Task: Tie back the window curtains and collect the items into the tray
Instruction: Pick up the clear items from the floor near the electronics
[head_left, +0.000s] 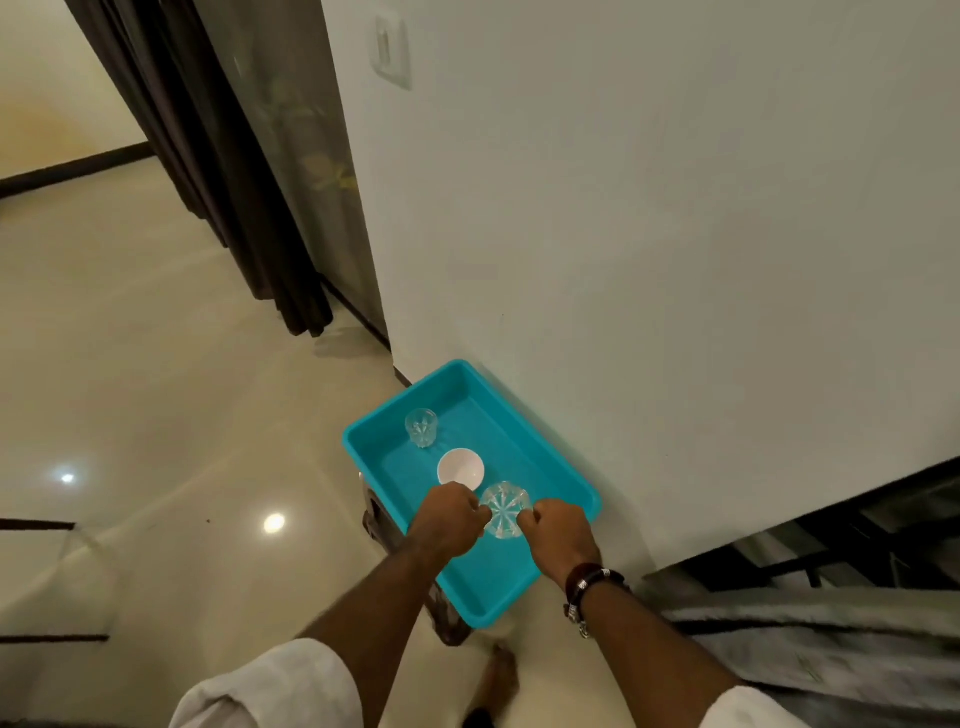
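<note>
A turquoise tray (550, 467) rests on a dark stool beside the white wall. Inside it stand a cut-glass tumbler (421, 427) at the far end and a small white bowl (461, 468) in the middle. A second cut-glass tumbler (505, 510) is over the tray's near half, held from both sides. My left hand (451, 519) pinches its left rim and my right hand (561, 530) pinches its right rim. A dark brown curtain (208, 156) hangs at the upper left, reaching the floor.
The dark stool (447, 618) under the tray stands on a glossy cream tile floor (156, 415). A sheer patterned curtain (311, 171) hangs beside the dark one. A grey blanket (831, 639) lies at lower right. My bare foot (501, 680) is below the stool.
</note>
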